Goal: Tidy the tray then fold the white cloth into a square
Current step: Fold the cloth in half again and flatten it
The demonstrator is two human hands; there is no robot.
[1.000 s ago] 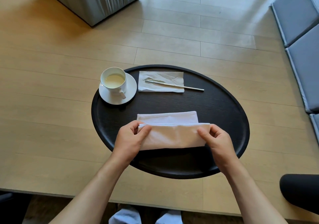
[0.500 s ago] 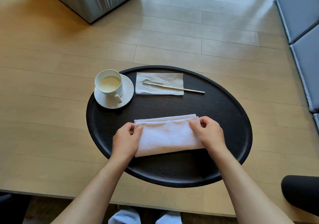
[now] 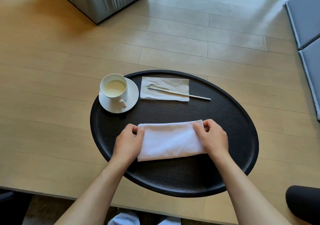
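White cloth [image 3: 170,140] is lying folded into a wide rectangle on the near half of the black oval tray [image 3: 233,120], its layered edges lining up along the far side and its near left corner sitting slightly uneven. The left hand [image 3: 129,142] is resting on the cloth's left end, fingers [image 3: 140,132] pinching the far left corner. The right hand [image 3: 213,137] is covering the right end, fingers [image 3: 199,126] curled and gripping the far right corner.

The tray is sitting on a pale wooden desk [image 3: 52,86]. At its far left a white cup [image 3: 114,87] is standing on a saucer [image 3: 129,101], holding a pale creamy liquid, handle pointing toward the person. Just beside it, a paper napkin [image 3: 164,88] is lying flat with a metal fork [image 3: 178,93] resting across it, the handle reaching past the napkin's right edge onto the tray.

Compared with a second ago, the near layer is no longer being held raised; it is now lying over the far layer, giving a deeper, flatter rectangle. Both hands are sitting further forward, at the far corners.
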